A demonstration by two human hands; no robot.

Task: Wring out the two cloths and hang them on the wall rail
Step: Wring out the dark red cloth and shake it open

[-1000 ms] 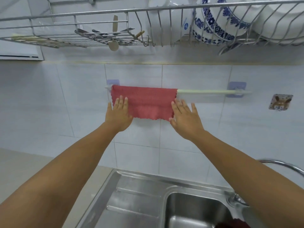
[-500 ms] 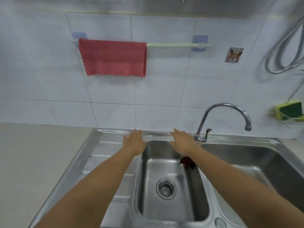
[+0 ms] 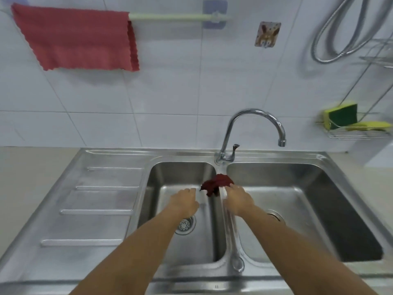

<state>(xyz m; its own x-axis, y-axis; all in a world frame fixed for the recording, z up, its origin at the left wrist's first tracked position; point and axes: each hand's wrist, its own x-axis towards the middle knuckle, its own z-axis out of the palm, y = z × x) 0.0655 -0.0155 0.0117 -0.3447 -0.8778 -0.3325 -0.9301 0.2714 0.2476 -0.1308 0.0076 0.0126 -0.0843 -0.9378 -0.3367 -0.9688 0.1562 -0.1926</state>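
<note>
A light red cloth [image 3: 78, 37] hangs spread over the left part of the pale green wall rail [image 3: 176, 17]. A dark red wet cloth [image 3: 217, 184] lies crumpled on the divider between the two sink basins. My left hand [image 3: 185, 202] hovers over the left basin, fingers apart, just left of the dark cloth. Over the divider is my right hand [image 3: 238, 199], its fingertips at the cloth's right edge; whether they touch it I cannot tell. Neither hand holds anything.
A steel double sink [image 3: 308, 158] has a ribbed drainboard [image 3: 100, 199] at left and a curved tap [image 3: 255, 128] behind the divider. A wire rack with green-yellow sponges [image 3: 342, 118] hangs at right, under a looped metal hose [image 3: 340, 33]. A rabbit hook [image 3: 267, 35] is on the tiles.
Both hands left the hung light red cloth, came down to the sink and now reach the dark cloth on the divider. The view tilted downward.
</note>
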